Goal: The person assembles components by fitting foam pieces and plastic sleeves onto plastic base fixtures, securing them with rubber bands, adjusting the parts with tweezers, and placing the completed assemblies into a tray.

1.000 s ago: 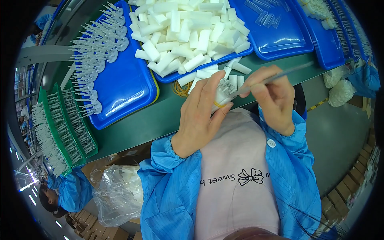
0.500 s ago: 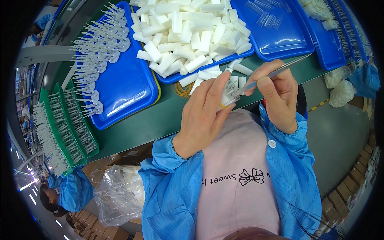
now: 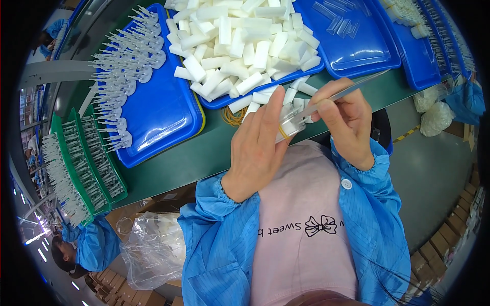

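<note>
The left hand (image 3: pixel 258 148) holds a small clear plastic piece (image 3: pixel 288 128) close to the chest, just over the near edge of the green table (image 3: pixel 204 153); its grip is pressed together around this piece, the thumb on one side and the long fingers on the other, and a thin yellow band seems to go around the piece. The right hand (image 3: pixel 346 122) pinches a long thin clear rod (image 3: pixel 339 94) between the thumb and the first fingers. The long axis of the rod runs from the piece at the near left up to the far right, so its near end meets the piece and its far end points out over the table toward the blue tray on the right (image 3: pixel 357 46). Both hands are almost touching, and the piece lies just left of the right hand's grip. Just beyond the hands there is a blue tray (image 3: pixel 214 102) full of white foam blocks (image 3: pixel 245 46), with some blocks spilled on the table. Farther left another blue tray (image 3: pixel 168 117) carries rows of grey needle-like parts (image 3: pixel 122 61), and green racks (image 3: pixel 92 168) stand at the far left.
</note>
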`<move>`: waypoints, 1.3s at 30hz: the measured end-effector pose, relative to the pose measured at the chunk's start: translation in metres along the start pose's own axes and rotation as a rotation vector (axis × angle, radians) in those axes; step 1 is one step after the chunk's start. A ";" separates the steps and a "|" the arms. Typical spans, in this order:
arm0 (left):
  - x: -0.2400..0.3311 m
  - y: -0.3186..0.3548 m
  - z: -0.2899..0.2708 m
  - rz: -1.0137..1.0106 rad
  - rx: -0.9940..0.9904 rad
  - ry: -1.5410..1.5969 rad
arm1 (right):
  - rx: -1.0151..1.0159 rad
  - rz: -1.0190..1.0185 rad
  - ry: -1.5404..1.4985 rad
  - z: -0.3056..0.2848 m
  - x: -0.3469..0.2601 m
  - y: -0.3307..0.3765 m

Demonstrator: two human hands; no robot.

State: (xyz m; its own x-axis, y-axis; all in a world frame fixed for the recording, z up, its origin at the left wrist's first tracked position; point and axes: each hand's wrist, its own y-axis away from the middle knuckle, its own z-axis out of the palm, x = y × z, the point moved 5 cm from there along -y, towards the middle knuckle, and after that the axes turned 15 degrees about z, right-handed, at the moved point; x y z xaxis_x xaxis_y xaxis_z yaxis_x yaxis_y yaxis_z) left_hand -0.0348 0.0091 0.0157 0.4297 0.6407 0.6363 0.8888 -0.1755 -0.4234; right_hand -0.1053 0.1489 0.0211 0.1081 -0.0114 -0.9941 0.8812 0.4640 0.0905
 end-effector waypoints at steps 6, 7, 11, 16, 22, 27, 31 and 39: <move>0.004 -0.006 -0.004 0.108 0.015 -0.092 | -0.022 0.046 -0.133 -0.001 0.001 -0.001; 0.002 -0.005 -0.003 0.090 -0.004 -0.111 | 0.000 0.028 -0.052 0.000 0.000 0.000; 0.001 -0.005 -0.004 0.076 0.024 -0.064 | 0.010 -0.004 -0.037 -0.004 -0.002 0.001; -0.002 -0.006 0.000 0.001 -0.012 0.117 | -0.155 0.085 -0.099 -0.008 0.001 -0.004; -0.007 -0.006 0.006 -0.135 -0.048 0.407 | 0.007 -0.016 -0.056 -0.009 -0.004 0.002; -0.007 -0.006 0.007 -0.149 -0.041 0.412 | -0.025 0.040 -0.103 -0.013 -0.003 0.002; -0.004 -0.009 0.003 -0.073 0.016 0.268 | -0.027 0.116 -0.138 -0.008 0.001 0.000; -0.004 -0.009 0.000 0.043 0.037 0.024 | 0.017 -0.045 0.128 -0.003 -0.009 0.002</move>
State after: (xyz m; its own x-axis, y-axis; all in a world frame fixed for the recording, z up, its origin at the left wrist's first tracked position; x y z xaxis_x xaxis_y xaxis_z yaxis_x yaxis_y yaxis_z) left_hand -0.0440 0.0078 0.0171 0.4712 0.6147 0.6325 0.8633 -0.1745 -0.4736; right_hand -0.1054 0.1525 0.0298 0.0103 0.0816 -0.9966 0.8917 0.4504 0.0461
